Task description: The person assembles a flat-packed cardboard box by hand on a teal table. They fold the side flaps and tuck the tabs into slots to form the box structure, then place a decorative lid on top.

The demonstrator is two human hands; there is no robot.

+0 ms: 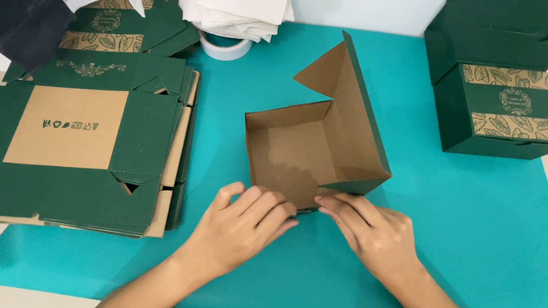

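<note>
One half-folded box sits near the middle of the teal bench — dark green outside, plain brown card inside, with nothing in it. Its lid panel stands up and leans to the right, a triangular flap jutting from its upper edge.

Two hands work at the box's near wall. The left hand has its fingers curled together and pressed down on the near edge; the right hand lies flat beside it, fingers held close and pushing on the same edge where a green flap shows beneath. The fingertips of the two nearly meet.

To the left lies one stack of flat box blanks, green with a brown centre panel, overhanging the bench edge; how many sheets it holds cannot be counted. A second, smaller pile of blanks lies behind it.

At the far right stand finished boxes — one with a leaf-patterned band in front, at least one more stacked behind.

At the back sits one roll of tape under a small heap of white paper sheets.
</note>
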